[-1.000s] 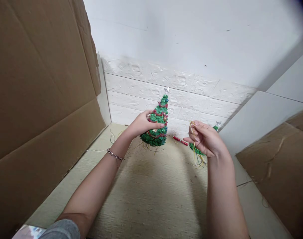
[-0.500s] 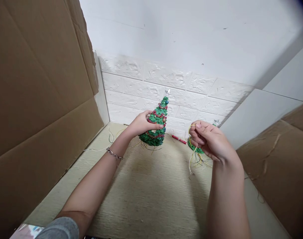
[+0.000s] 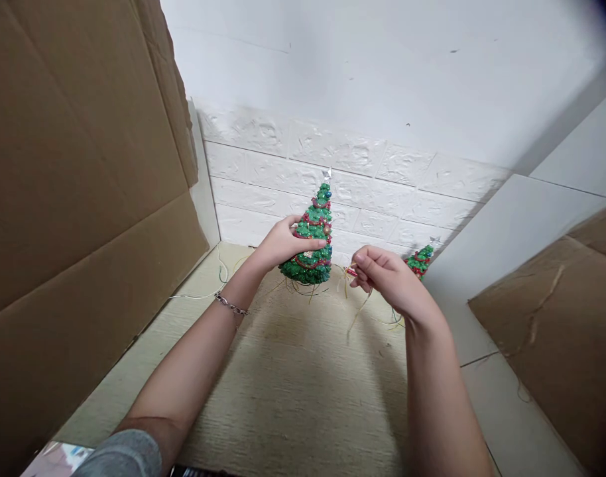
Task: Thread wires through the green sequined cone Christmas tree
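My left hand (image 3: 282,244) is closed around the side of a small green Christmas tree (image 3: 313,237) with red garlands, little baubles and a silver star on top. It holds the tree upright over the pale woven mat (image 3: 293,377). My right hand (image 3: 385,278) is pinched shut on a thin yellow strand (image 3: 357,311) that hangs down from the fingers, just right of the tree's base. A second small green tree (image 3: 419,260) stands behind my right hand, partly hidden by it.
Large cardboard sheets stand on the left (image 3: 79,185) and at the right (image 3: 556,318). A white brick-pattern wall (image 3: 363,165) closes the back. Loose thin wires (image 3: 203,291) lie on the surface near my left wrist, which wears a bracelet (image 3: 229,305).
My right hand has moved left toward the tree's base with the yellow strand, uncovering the second tree behind it. My left hand has turned the tree more upright.
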The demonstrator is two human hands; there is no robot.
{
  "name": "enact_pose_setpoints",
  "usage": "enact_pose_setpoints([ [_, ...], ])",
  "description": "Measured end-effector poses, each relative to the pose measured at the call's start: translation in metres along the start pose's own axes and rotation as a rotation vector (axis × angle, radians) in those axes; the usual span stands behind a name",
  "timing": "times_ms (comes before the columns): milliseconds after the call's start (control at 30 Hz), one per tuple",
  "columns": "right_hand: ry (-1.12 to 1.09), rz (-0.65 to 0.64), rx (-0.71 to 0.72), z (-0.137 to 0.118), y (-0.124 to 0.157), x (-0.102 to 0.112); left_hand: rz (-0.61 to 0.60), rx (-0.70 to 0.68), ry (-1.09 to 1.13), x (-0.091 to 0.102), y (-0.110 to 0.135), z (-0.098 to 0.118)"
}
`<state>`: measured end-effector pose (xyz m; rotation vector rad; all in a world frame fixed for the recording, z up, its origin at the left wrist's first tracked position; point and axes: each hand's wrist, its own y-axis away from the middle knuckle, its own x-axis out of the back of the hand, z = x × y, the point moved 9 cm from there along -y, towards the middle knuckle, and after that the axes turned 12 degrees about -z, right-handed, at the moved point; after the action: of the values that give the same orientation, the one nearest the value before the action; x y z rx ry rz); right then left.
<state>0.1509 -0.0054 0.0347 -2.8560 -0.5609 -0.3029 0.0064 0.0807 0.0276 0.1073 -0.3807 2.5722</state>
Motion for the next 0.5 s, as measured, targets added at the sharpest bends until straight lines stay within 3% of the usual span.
enact_pose_setpoints([
  [167,-0.119,-0.042,-0.013,0.013,-0.014,-0.012,0.062,0.016,0.020,0.006,0.000,-0.002],
  [500,0.111,0.105,0.041,0.004,-0.010,0.000,0.069,-0.010,0.042,0.004,0.001,0.002],
])
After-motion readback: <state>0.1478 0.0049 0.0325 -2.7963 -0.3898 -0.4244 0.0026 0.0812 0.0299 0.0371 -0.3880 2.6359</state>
